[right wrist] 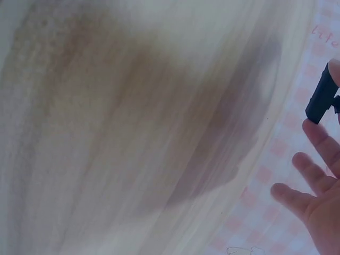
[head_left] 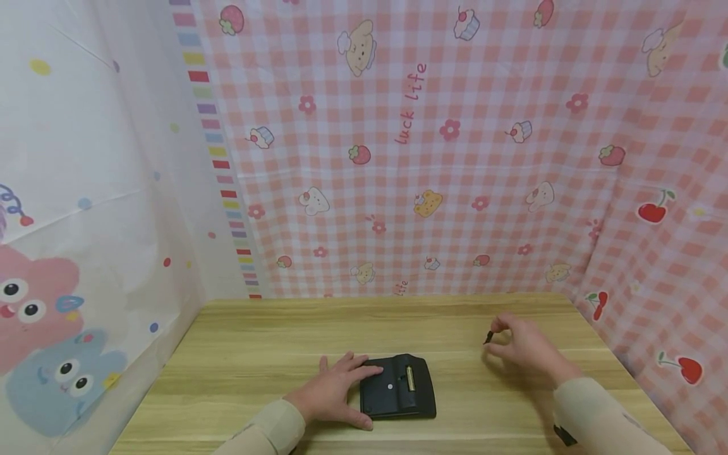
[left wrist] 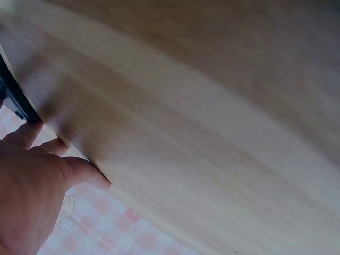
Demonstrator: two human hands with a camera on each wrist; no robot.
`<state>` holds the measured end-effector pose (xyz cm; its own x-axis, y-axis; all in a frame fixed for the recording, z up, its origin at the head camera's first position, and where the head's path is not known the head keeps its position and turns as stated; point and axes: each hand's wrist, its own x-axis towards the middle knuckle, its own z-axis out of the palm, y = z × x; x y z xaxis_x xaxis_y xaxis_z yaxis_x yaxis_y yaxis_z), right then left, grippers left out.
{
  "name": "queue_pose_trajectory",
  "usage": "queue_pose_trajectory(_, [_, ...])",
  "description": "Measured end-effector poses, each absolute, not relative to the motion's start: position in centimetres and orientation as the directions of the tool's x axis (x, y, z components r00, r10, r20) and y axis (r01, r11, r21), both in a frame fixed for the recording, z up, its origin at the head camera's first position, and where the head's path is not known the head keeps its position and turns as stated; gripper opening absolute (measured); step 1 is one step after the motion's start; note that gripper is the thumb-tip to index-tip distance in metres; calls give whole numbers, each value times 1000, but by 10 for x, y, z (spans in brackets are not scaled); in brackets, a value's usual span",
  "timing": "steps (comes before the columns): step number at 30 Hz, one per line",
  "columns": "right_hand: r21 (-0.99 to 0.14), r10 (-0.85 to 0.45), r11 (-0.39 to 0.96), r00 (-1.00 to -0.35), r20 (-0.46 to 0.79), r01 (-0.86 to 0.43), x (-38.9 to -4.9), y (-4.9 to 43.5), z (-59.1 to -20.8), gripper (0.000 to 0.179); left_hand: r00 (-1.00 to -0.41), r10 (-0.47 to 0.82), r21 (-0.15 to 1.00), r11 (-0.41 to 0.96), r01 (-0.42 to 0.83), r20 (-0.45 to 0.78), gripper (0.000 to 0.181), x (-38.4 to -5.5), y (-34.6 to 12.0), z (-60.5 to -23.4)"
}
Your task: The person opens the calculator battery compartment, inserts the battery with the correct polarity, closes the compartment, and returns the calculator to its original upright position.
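Note:
A black calculator [head_left: 378, 398] lies face down on the table, its battery slot uncovered and a gold-coloured battery [head_left: 411, 378] showing inside. My left hand [head_left: 335, 393] rests at its left side, with spread fingers over the back and the thumb by the near corner. Only an edge of the calculator enters the left wrist view, beside the fingers. Off to the right, my right hand [head_left: 522, 347] pinches a small black battery cover [right wrist: 321, 95] between thumb and a fingertip, above the tabletop. A small tab sticks out from the cover's side. The other fingers of that hand stand apart.
The wood-grain table [head_left: 273, 335] runs back to a pink checked curtain [head_left: 392, 234]. A white printed cloth [head_left: 125, 221] hangs on the left, and more checked cloth [head_left: 671, 265] borders the right edge.

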<state>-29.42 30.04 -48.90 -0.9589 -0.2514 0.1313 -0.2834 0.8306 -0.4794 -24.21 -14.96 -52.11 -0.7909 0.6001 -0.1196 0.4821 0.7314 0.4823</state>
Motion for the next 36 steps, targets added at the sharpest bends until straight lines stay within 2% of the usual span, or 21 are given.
queue_pose_trajectory(24, [-409,-391,778,-877,280,-477,-274,274,-473,32,-789,603,489,727,482,-120,96,-243,-150,-522])
queue_pose_trajectory(36, [-394,-449,747,-844,293,-535,-270,260,-469,32,-790,602,478,731,487,-118,98,-245,-150,-525])
